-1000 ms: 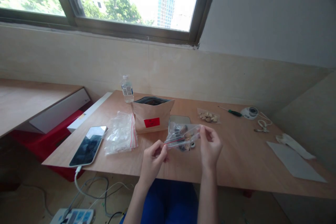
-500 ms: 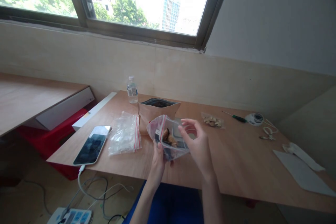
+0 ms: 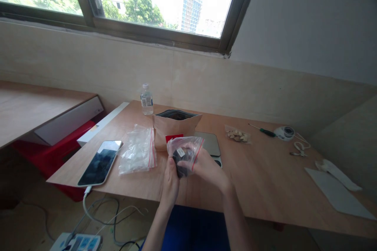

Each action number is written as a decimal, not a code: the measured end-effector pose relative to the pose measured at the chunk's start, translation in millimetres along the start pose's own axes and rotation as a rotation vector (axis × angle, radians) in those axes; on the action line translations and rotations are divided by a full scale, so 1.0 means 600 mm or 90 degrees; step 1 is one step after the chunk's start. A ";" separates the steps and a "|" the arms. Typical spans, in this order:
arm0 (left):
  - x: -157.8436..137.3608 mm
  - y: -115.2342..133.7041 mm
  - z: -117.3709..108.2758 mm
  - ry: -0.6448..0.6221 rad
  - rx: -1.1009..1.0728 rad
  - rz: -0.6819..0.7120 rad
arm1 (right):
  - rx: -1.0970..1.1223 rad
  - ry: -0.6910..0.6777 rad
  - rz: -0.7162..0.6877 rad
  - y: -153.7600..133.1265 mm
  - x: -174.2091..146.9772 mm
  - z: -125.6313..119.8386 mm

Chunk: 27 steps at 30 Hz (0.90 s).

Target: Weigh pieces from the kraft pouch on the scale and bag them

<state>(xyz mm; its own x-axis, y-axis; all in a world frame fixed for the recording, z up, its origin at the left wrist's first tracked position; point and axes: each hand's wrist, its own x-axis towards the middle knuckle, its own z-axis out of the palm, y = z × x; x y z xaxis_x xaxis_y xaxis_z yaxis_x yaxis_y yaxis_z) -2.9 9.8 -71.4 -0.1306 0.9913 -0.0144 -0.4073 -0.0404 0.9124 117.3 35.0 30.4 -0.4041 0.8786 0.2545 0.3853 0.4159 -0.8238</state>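
Note:
A clear zip bag (image 3: 186, 146) with a red-lined mouth is tilted toward the right in front of me. Through its plastic show dark contents and a small white label. My left hand (image 3: 170, 178) is closed round the bag's left side and base. My right hand (image 3: 207, 164) reaches into the mouth; its thumb and fingers look apart behind the plastic, which partly blurs them. Just behind stands an open brown paper pouch (image 3: 165, 127) with a red patch low on its front. A flat silver scale (image 3: 210, 143) lies beyond my right hand, partly covered by it.
Left of the pouch lie flat empty zip bags (image 3: 136, 151) and a phone (image 3: 100, 163) on a cable. A water bottle (image 3: 146, 100) stands at the back. To the right are a bag of pale pieces (image 3: 237, 135), a screwdriver (image 3: 266, 132), a white camera (image 3: 284, 133) and a grey sheet (image 3: 335, 192).
My right hand has gone from beside the bag's rim into its mouth. The bag's mouth has turned to the right, and the brown pieces seen earlier no longer show clearly.

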 end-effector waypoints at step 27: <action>0.008 0.002 0.027 0.040 -0.271 -0.099 | 0.168 0.440 -0.083 -0.064 0.123 -0.049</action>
<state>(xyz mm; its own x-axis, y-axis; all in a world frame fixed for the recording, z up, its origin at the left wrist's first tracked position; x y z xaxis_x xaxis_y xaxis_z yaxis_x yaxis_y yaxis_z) 10.9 16.2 -63.7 -0.0883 0.9806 -0.1747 -0.7594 0.0472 0.6489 97.2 90.7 96.0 0.2136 0.8097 0.5466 0.1236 0.5327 -0.8373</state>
